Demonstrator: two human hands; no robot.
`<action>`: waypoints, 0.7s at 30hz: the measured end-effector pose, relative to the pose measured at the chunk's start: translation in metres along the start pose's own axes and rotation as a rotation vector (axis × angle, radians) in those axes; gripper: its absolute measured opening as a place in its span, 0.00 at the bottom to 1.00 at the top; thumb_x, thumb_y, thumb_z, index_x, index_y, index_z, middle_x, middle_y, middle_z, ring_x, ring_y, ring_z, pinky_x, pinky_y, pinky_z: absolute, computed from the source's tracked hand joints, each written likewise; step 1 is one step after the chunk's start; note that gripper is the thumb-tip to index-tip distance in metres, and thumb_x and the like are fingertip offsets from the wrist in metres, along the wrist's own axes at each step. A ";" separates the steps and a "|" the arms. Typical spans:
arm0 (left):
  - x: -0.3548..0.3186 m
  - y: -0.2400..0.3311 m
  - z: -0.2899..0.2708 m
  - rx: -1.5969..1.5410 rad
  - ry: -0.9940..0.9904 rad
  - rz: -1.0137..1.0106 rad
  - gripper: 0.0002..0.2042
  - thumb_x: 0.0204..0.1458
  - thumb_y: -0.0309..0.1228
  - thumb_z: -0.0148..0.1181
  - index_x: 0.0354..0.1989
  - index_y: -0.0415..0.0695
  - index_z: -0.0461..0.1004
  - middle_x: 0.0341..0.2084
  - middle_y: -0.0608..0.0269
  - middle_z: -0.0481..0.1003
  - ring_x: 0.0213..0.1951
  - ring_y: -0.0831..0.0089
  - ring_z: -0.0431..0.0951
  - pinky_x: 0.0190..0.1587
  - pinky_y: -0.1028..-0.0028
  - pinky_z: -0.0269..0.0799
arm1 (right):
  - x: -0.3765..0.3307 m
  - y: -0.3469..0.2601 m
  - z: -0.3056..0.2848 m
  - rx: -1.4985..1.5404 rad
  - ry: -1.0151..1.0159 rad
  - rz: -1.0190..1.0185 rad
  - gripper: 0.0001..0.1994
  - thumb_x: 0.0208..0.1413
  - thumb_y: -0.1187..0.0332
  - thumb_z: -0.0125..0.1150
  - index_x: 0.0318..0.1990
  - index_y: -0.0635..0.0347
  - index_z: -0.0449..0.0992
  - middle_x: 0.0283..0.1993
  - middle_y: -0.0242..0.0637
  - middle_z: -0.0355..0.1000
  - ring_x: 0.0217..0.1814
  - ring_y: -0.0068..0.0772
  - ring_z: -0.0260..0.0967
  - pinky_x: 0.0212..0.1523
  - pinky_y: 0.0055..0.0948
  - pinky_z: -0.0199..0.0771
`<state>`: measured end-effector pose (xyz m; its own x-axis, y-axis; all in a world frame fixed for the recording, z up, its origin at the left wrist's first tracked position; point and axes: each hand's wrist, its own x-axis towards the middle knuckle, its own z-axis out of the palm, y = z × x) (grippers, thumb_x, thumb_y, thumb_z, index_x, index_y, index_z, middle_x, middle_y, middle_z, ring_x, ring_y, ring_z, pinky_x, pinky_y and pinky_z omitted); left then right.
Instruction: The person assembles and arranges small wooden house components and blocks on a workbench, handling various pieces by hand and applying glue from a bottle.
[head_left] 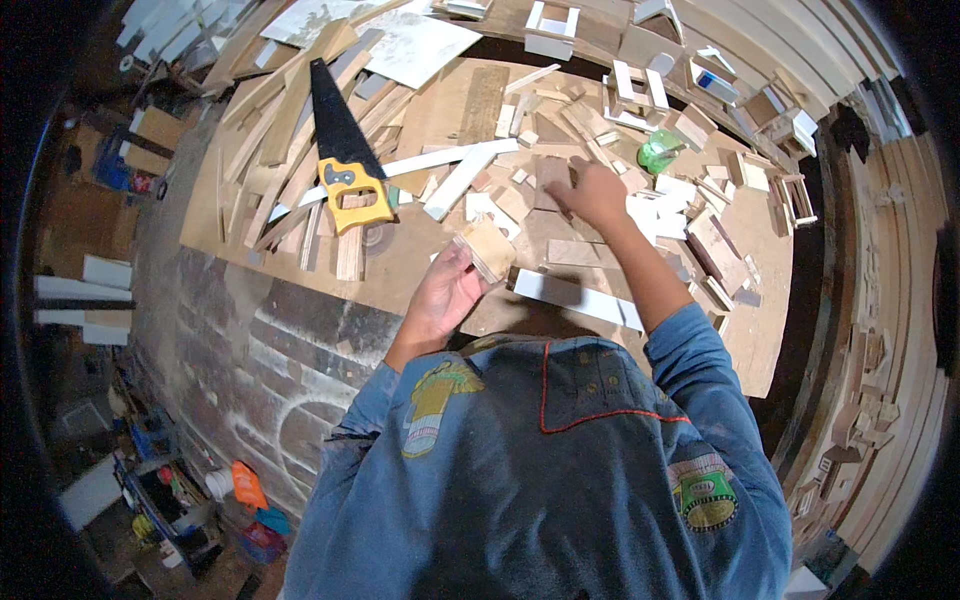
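Head view: our left hand (445, 290) grips a small wood block (489, 248) mid-frame, right hand (597, 195) w/ fingers down on wood scraps (555, 178) just above.

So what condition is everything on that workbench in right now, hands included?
Left hand: closed on a small wooden block, lifted off the bench.
Right hand: fingers down on a flat wood piece in the pile.
Handsaw: lying flat, untouched.
White strip: lying flat near the bench edge.
Green container: among the offcuts; open or closed unclear.
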<state>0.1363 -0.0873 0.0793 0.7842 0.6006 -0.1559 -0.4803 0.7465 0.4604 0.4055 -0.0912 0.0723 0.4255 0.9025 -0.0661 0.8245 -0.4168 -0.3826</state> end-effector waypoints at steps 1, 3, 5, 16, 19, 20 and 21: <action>0.003 0.000 -0.002 0.049 -0.005 -0.005 0.28 0.56 0.33 0.55 0.63 0.39 0.54 0.58 0.54 0.64 0.58 0.61 0.66 0.58 0.58 0.65 | -0.002 -0.008 0.004 -0.045 0.016 -0.007 0.30 0.44 0.43 0.61 0.44 0.62 0.74 0.41 0.52 0.73 0.42 0.49 0.73 0.41 0.42 0.74; 0.009 0.000 -0.006 0.150 -0.017 -0.012 0.30 0.55 0.32 0.56 0.65 0.41 0.51 0.60 0.56 0.61 0.59 0.60 0.64 0.59 0.56 0.63 | -0.005 -0.023 0.011 -0.133 0.049 -0.023 0.34 0.42 0.42 0.62 0.47 0.63 0.72 0.43 0.52 0.71 0.43 0.50 0.72 0.41 0.42 0.74; 0.009 0.000 -0.006 0.222 0.041 -0.005 0.31 0.54 0.29 0.57 0.65 0.41 0.51 0.60 0.56 0.62 0.59 0.61 0.65 0.59 0.58 0.64 | -0.002 -0.028 0.016 -0.129 0.018 0.012 0.36 0.38 0.45 0.66 0.50 0.64 0.70 0.43 0.51 0.69 0.45 0.48 0.71 0.43 0.41 0.74; 0.001 0.015 0.003 0.402 0.060 0.057 0.32 0.53 0.28 0.58 0.65 0.37 0.50 0.57 0.58 0.64 0.55 0.71 0.67 0.58 0.71 0.63 | 0.001 -0.016 0.018 0.062 0.013 -0.063 0.39 0.33 0.55 0.67 0.58 0.62 0.66 0.41 0.54 0.72 0.42 0.45 0.73 0.44 0.37 0.74; 0.000 0.015 0.005 0.439 0.051 0.049 0.31 0.54 0.28 0.57 0.65 0.37 0.51 0.56 0.59 0.65 0.55 0.72 0.68 0.57 0.72 0.63 | -0.014 -0.012 0.013 0.637 -0.174 -0.037 0.38 0.34 0.61 0.66 0.59 0.64 0.66 0.36 0.46 0.74 0.36 0.32 0.72 0.40 0.29 0.72; 0.001 0.015 0.005 0.437 0.046 0.037 0.31 0.54 0.28 0.57 0.65 0.37 0.52 0.56 0.60 0.65 0.54 0.73 0.68 0.57 0.72 0.63 | -0.024 -0.009 0.007 0.908 -0.364 0.053 0.36 0.38 0.71 0.65 0.60 0.68 0.63 0.40 0.35 0.70 0.37 0.24 0.69 0.41 0.22 0.69; 0.002 0.014 0.006 0.434 0.035 0.023 0.30 0.55 0.29 0.57 0.64 0.37 0.52 0.56 0.60 0.66 0.54 0.73 0.68 0.56 0.72 0.63 | -0.035 -0.011 0.001 1.008 -0.426 0.025 0.35 0.38 0.72 0.64 0.60 0.68 0.63 0.40 0.35 0.70 0.37 0.23 0.68 0.42 0.21 0.69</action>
<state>0.1333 -0.0777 0.0910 0.7577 0.6307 -0.1677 -0.2816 0.5477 0.7879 0.3808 -0.1183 0.0783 0.1141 0.9394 -0.3232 0.0514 -0.3305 -0.9424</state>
